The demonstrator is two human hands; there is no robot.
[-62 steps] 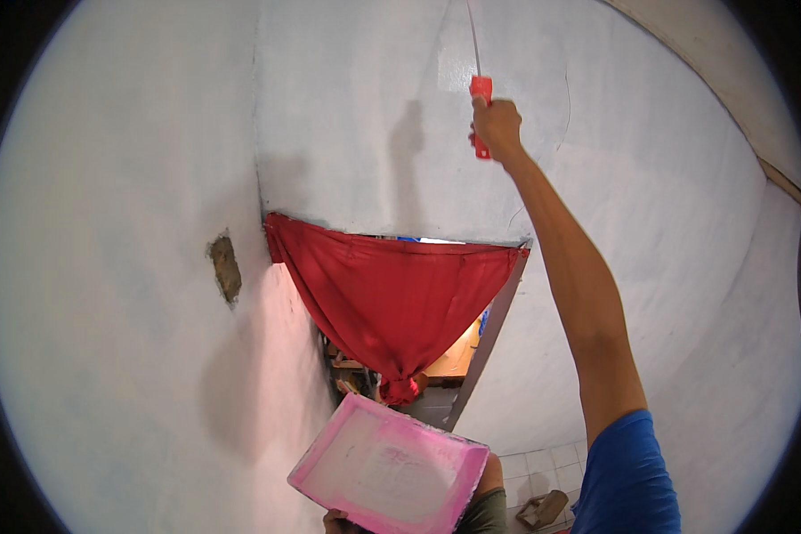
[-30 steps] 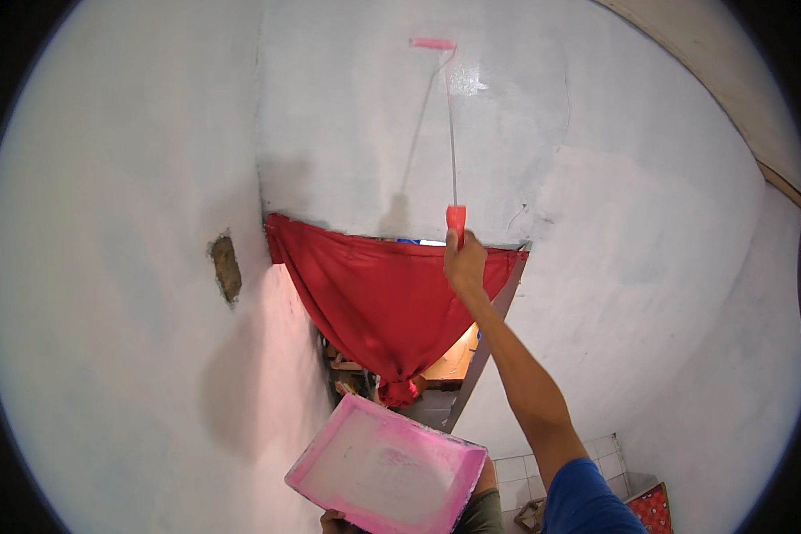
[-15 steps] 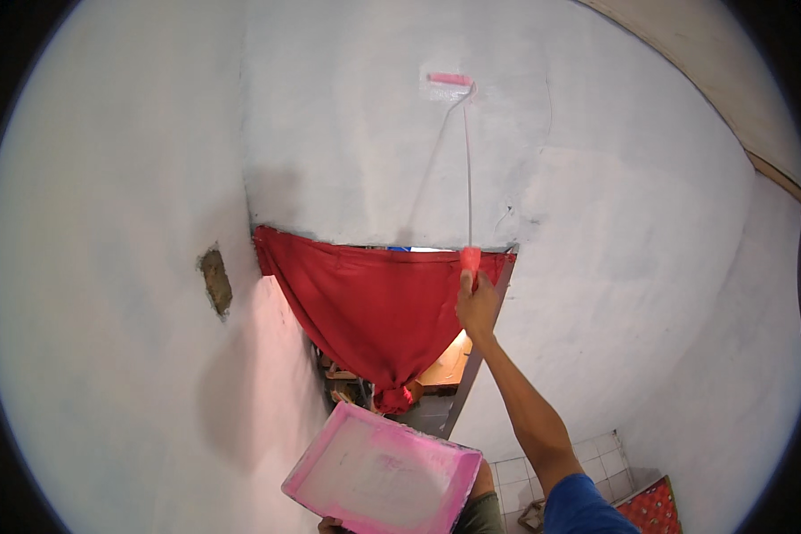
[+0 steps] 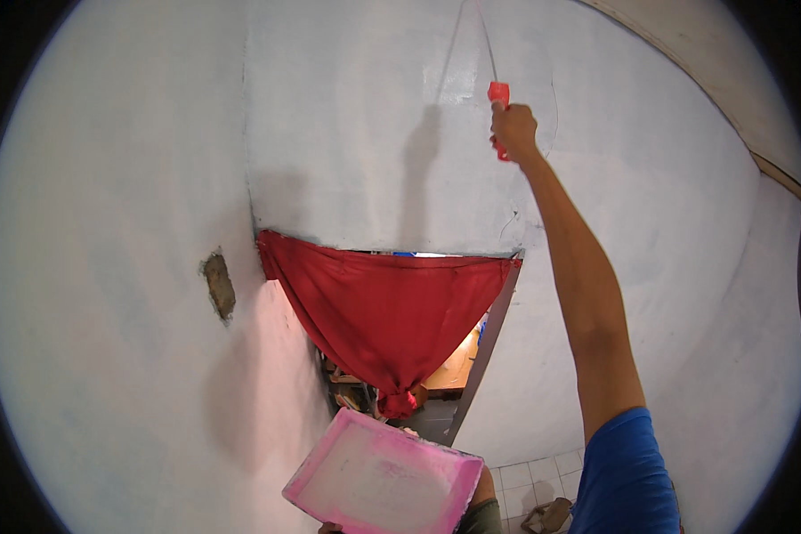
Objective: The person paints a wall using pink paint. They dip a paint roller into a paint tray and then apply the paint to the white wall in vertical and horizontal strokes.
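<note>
My right hand [image 4: 516, 130] is raised high and wrapped round the red handle of a paint roller [image 4: 499, 94]. The roller's thin metal rod runs up past the top edge, so its head is out of sight. Beside the rod, a wet, shiny patch shows on the pale wall [image 4: 347, 116]. Down low, my left hand [image 4: 329, 528] grips the near left edge of a pink-rimmed paint tray [image 4: 378, 476]; only a few of its fingers show. Whitish paint coats the inside of the tilted tray.
A red curtain [image 4: 383, 316], knotted at the bottom, hangs across a doorway with a brown frame [image 4: 485, 360]. The left wall has a rough rectangular hole [image 4: 218, 287]. White floor tiles [image 4: 529, 481] and a brown object [image 4: 547, 515] lie at lower right.
My right hand has moved up along the wall with the paint roller, taking the roller head out of the picture. A wet patch stays where it was. The tray has hardly moved.
</note>
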